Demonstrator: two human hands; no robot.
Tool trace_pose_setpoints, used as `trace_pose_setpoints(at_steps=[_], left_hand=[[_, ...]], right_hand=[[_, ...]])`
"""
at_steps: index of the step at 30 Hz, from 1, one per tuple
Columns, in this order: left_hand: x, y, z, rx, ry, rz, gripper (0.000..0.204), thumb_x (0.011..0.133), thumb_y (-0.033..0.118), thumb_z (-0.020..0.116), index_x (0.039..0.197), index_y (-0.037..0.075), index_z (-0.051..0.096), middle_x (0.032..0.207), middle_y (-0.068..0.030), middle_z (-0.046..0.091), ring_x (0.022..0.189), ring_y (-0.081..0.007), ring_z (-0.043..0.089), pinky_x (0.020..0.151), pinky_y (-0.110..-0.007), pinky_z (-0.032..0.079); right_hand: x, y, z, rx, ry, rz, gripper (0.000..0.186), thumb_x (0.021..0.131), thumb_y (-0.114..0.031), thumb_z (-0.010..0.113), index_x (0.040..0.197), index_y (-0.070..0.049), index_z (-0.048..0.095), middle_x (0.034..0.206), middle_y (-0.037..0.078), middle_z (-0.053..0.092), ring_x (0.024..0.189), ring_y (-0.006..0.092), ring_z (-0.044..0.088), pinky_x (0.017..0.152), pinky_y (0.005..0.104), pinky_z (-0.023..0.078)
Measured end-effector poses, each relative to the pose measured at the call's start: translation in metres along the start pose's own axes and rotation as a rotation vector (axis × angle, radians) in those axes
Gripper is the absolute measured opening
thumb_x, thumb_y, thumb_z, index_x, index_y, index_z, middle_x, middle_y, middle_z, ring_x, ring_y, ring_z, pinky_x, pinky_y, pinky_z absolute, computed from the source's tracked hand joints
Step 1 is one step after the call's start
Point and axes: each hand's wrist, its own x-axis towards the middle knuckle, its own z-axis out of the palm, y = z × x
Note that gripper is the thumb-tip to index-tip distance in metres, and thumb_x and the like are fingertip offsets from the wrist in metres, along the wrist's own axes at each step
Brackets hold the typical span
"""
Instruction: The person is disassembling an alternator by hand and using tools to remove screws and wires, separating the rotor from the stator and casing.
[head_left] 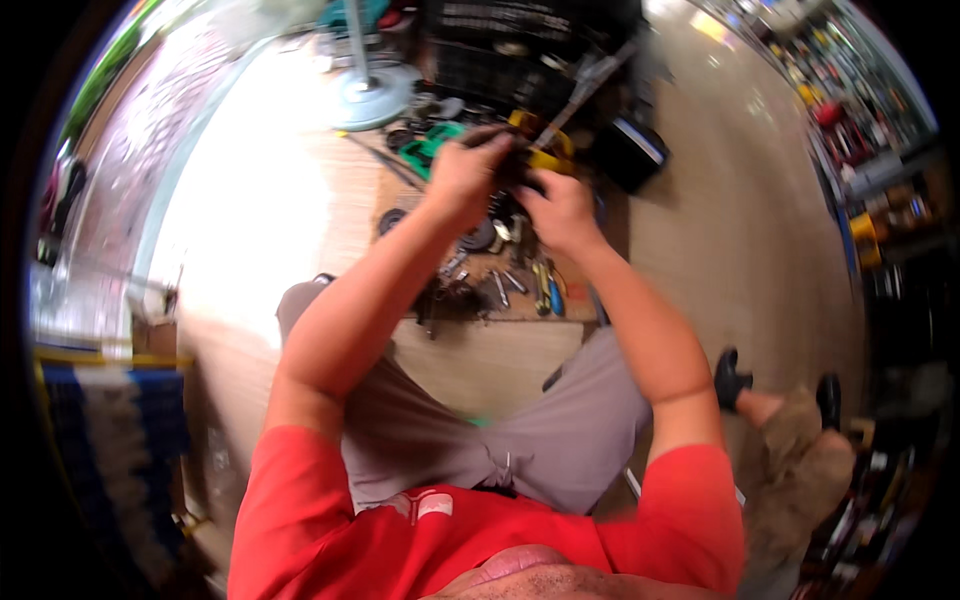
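Floor: pale, glare-washed on the left, tan point(735, 250) on the right; stocked shelves point(850, 110) along the right edge.
Work board: brown board point(535, 307) on the floor ahead of the seated person's knees, crowded with small metal parts.
Dark part: small, between the 2 hands, above the board's far half; blur hid its outline, so long axis could not be told.
Left hand: point(468, 182) fingers curled, seemingly closed on the dark part's left side; judged the nearer of the 2.
Right hand: point(564, 212) thumb and fingers close together at the part's right side; could not tell whether it gripped or only touched.
Black crate: point(500, 60) beyond the hands, contents mostly lost in shadow.
Green tray-like item: point(422, 152) just left of the left hand; contents unclear.
Black box: point(625, 155) right of the board, pale edge up; inside not visible.
Near edge: blue-handled tool point(556, 298), well apart from both hands.
Bystander: 1 person's legs point(800, 440), right.
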Motion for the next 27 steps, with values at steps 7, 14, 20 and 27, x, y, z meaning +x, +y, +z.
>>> trace_pose_setpoints(at_steps=[7,14,20,27], left_hand=[[-0.003,-0.006,-0.001,0.116,-0.030,0.096,0.026,0.092,0.005,0.060,0.115,-0.007,0.060,0.098,-0.0132,0.069,0.086,-0.0195,0.068,0.076,-0.030,0.055],[0.004,-0.016,0.001,0.067,-0.071,0.117,0.024,0.093,0.004,0.057,0.113,-0.010,0.059,0.096,-0.0149,0.069,0.083,-0.0205,0.068,0.075,-0.030,0.056],[0.002,-0.016,0.002,0.030,-0.033,0.071,0.024,0.093,0.004,0.057,0.112,-0.011,0.060,0.096,-0.0145,0.069,0.080,-0.0200,0.068,0.073,-0.029,0.056],[0.001,-0.015,0.003,0.014,-0.042,0.056,0.020,0.093,0.004,0.058,0.107,-0.010,0.061,0.093,-0.0141,0.068,0.077,-0.0201,0.068,0.069,-0.030,0.057]], right_hand=[[0.001,0.006,0.016,0.413,-0.033,0.087,0.018,0.091,-0.002,0.060,0.109,0.000,0.062,0.093,0.000,0.065,0.080,0.0080,0.058,0.071,0.0244,0.048],[0.003,0.013,0.011,0.527,-0.036,0.164,0.018,0.090,0.001,0.062,0.108,0.001,0.064,0.096,-0.001,0.065,0.083,0.0055,0.057,0.075,0.0222,0.048],[0.003,0.017,0.010,0.451,-0.046,0.154,0.013,0.093,-0.009,0.063,0.103,-0.002,0.063,0.083,0.000,0.064,0.064,0.0066,0.057,0.052,0.0208,0.043],[0.003,0.020,0.008,0.348,-0.083,0.092,0.013,0.092,-0.007,0.064,0.104,-0.002,0.063,0.086,-0.001,0.064,0.070,0.0060,0.057,0.060,0.0211,0.045]])
